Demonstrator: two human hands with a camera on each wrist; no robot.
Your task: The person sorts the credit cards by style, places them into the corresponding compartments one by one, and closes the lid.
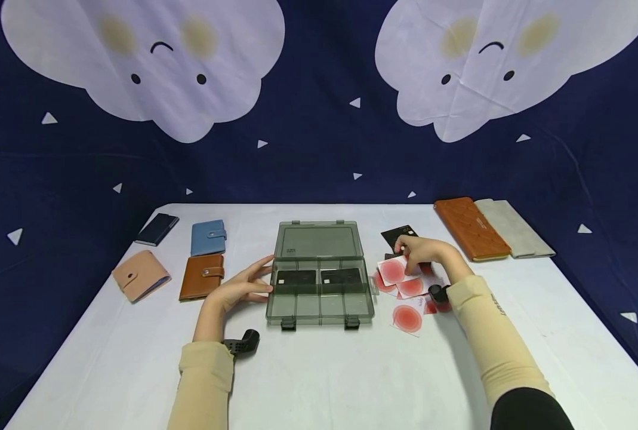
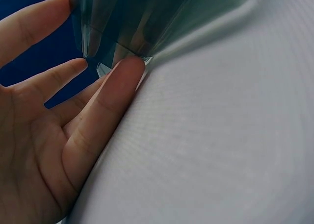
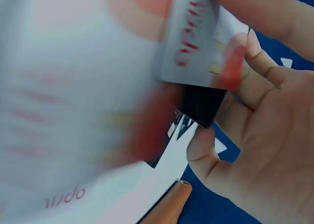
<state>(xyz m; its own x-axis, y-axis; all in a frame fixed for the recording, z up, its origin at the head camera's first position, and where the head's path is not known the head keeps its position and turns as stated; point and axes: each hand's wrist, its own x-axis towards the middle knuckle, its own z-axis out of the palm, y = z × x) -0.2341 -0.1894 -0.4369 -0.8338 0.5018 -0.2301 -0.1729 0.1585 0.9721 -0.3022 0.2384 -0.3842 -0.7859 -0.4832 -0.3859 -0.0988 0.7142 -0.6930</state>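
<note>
A smoky see-through box (image 1: 320, 306) lies in the middle of the white table with its lid folded back. Two black cards (image 1: 296, 280) lie side by side in its rear compartments. My left hand (image 1: 259, 280) has straight fingers resting against the box's left wall (image 2: 122, 18); the left wrist view shows fingertips (image 2: 130, 67) at its corner. My right hand (image 1: 409, 254) is to the right of the box and pinches a white card with a red circle (image 1: 394, 270), seen blurred in the right wrist view (image 3: 196, 42). A black card (image 3: 201, 106) lies beneath it.
Several more red-circle cards (image 1: 407, 316) are scattered right of the box, and a black card (image 1: 399, 235) lies behind them. Black (image 1: 156, 229), blue (image 1: 208, 237), brown (image 1: 202, 276) and pink (image 1: 140, 275) wallets sit left. Orange (image 1: 470, 228) and grey (image 1: 512, 228) long wallets sit far right.
</note>
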